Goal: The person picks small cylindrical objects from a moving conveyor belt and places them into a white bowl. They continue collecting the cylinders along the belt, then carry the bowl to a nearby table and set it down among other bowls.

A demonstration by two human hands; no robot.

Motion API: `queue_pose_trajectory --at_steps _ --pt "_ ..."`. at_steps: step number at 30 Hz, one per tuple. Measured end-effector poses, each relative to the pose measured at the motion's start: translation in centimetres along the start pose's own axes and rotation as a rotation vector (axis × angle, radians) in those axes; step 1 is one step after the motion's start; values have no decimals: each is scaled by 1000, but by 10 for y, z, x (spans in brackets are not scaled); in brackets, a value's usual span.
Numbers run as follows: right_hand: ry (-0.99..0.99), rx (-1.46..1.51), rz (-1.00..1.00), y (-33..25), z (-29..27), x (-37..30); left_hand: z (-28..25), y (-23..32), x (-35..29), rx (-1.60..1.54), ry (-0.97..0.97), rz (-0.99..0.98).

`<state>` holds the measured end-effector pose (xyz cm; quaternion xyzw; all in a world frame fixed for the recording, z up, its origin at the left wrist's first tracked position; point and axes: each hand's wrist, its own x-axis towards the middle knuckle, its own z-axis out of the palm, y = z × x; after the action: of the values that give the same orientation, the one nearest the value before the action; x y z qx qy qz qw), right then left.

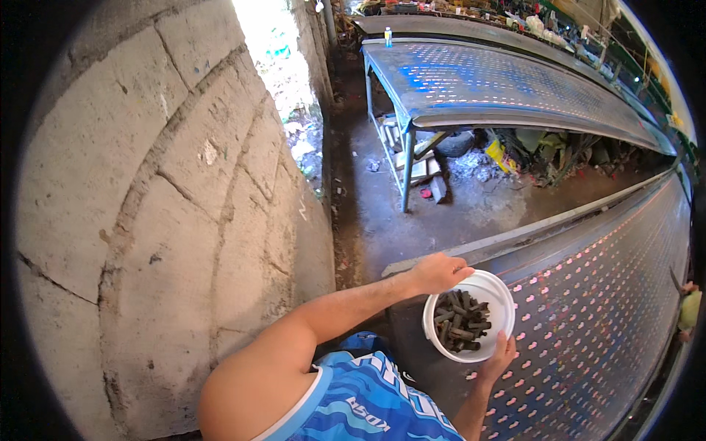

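A round white plastic bucket (pixel 501 300) is tilted between my two hands, its open top facing up toward me. Inside, short dark grey-brown sticks (pixel 462 321), charcoal-like in look, lie in a loose heap. My left hand (pixel 441 273) reaches across to the far side, its fingers closed over the rim. On the near right side, my right hand (pixel 501 358) grips the bucket's wall, with some fingers hidden behind it. The bucket is over the left end of a dark metal table (pixel 581 323) covered with rows of small holes; I cannot tell if it touches the surface.
A rough block wall (pixel 176 184) rises close on my left. Beyond a strip of floor stands another perforated metal table (pixel 507 77), bluish, with a small bottle (pixel 388 37) on its corner. Blocks (pixel 423 169) and a yellow sack (pixel 501 156) lie beneath it.
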<state>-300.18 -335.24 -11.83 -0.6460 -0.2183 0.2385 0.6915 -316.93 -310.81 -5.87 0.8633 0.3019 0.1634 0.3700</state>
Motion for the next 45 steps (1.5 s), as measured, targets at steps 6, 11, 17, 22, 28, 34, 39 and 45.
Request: queue_pose_trajectory --at_steps 6,11,17,22,28,34,39,45 --pt "131 0 -20 -3 17 -1 -9 -3 15 119 -8 134" --pt "304 -14 -2 -22 47 -3 -9 -29 30 39 -144 322" --pt "580 -220 96 -36 93 1 -6 -31 56 -143 -462 490" --pt "666 -288 146 -42 129 9 -29 -30 83 117 -599 860" --pt "770 -327 194 -36 135 -3 -28 -31 98 140 -715 982" --pt "949 -330 242 -29 116 -31 -47 -42 108 -188 -919 417" --pt "1182 -357 321 -20 120 -81 -33 -51 143 -334 -1136 427" --pt "1410 -241 283 -23 227 -5 -52 -91 238 -698 -1503 289"
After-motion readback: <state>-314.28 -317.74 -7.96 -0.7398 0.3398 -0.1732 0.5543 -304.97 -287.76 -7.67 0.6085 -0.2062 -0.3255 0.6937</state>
